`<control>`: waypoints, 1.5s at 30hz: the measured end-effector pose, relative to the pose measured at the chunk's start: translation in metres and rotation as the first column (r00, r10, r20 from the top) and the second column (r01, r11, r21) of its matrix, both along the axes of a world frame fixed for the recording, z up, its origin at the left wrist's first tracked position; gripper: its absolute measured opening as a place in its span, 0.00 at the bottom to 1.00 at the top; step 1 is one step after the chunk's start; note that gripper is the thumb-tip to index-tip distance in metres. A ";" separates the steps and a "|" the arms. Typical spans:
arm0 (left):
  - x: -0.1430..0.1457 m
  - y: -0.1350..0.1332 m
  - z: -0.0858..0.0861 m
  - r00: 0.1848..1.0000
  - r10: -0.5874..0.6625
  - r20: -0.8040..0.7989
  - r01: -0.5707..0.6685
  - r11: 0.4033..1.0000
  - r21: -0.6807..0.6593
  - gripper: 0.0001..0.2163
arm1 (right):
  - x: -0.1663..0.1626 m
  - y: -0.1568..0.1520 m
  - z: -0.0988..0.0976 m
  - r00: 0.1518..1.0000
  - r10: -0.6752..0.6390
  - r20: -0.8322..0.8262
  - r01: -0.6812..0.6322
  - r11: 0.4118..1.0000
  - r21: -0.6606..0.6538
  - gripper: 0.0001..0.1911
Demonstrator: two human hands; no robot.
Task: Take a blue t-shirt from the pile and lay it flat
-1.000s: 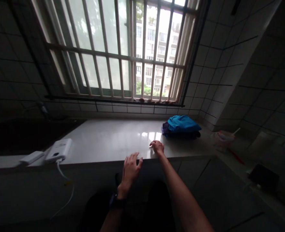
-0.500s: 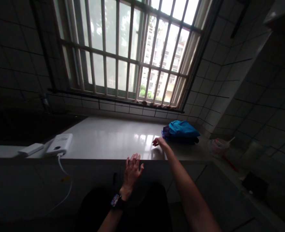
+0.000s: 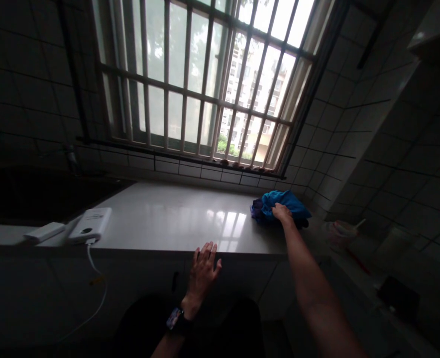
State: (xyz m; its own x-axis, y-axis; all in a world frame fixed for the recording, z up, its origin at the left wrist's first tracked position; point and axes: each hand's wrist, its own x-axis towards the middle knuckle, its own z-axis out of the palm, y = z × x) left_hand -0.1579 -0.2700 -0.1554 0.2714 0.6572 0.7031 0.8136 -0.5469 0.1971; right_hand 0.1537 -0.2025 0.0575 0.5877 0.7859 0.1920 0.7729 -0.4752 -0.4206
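The right hand (image 3: 282, 213) lies curled on a blue cloth bundle (image 3: 284, 205), whether pinching it cannot be told; the bundle sits toward the far corner of the worktop (image 3: 167, 219), under the barred window (image 3: 197, 84). The left hand (image 3: 204, 274), fingers spread apart, seems braced at the front edge.

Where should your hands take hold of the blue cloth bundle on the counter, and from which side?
Grip the blue cloth bundle by its top layer from the front, where the right hand rests; it lies low and loose, and the tiled corner behind likely leaves less room.
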 end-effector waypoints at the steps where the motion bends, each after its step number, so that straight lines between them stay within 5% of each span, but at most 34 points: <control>1: 0.000 0.000 0.001 1.000 -0.002 -0.001 0.002 1.000 -0.005 0.22 | 0.000 0.002 0.004 1.000 0.008 0.003 -0.008 1.000 0.008 0.08; 6: -0.003 -0.001 0.003 1.000 -0.025 -0.016 0.025 1.000 0.005 0.22 | -0.011 0.017 0.049 0.998 0.054 0.023 -0.057 0.985 0.161 0.13; 12: -0.003 -0.002 0.001 0.999 0.008 -0.039 -0.006 0.999 0.054 0.21 | -0.051 0.051 0.116 0.980 0.197 0.023 -0.189 0.894 0.406 0.17; 16: -0.003 -0.003 0.001 0.999 0.017 -0.044 -0.014 0.997 0.070 0.21 | -0.083 0.065 0.130 0.943 0.333 -0.023 -0.289 0.848 0.444 0.20; 22: -0.005 -0.007 0.007 0.999 -0.011 -0.044 0.012 1.000 0.029 0.21 | -0.121 0.058 0.081 0.841 0.533 -0.094 -0.526 0.845 0.097 0.13; 26: -0.005 -0.006 0.006 1.000 -0.014 -0.027 0.014 1.000 0.012 0.20 | -0.145 0.049 0.045 0.752 0.615 -0.238 -0.651 0.749 -0.123 0.10; 29: -0.004 -0.007 0.007 1.000 -0.022 -0.020 0.022 1.000 0.010 0.20 | -0.161 0.052 0.039 0.690 0.667 -0.281 -0.708 0.702 -0.074 0.12; 32: -0.004 -0.011 0.011 0.999 -0.025 -0.034 0.024 0.999 -0.024 0.22 | -0.170 0.062 0.039 0.642 0.722 -0.256 -0.715 0.685 0.138 0.18; 36: -0.005 -0.014 0.018 0.999 -0.021 -0.040 0.018 0.998 -0.068 0.22 | -0.166 0.071 0.019 0.740 0.655 -0.150 -0.586 0.738 0.335 0.24; 39: -0.005 -0.014 0.018 0.999 -0.020 -0.041 0.016 0.996 -0.087 0.22 | -0.158 0.065 -0.013 0.794 0.592 -0.139 -0.567 0.803 0.183 0.31; 45: -0.005 -0.020 0.029 0.998 -0.016 -0.058 0.008 0.989 -0.147 0.22 | -0.161 0.049 -0.061 0.790 0.605 -0.099 -0.613 0.777 -0.142 0.41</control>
State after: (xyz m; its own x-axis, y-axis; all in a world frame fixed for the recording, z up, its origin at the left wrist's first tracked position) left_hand -0.1625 -0.2895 -0.1262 0.3180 0.7482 0.5823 0.8197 -0.5256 0.2278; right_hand -0.0073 -0.1536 -0.0031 -0.0189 0.9996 0.0190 0.9057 0.0252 -0.4232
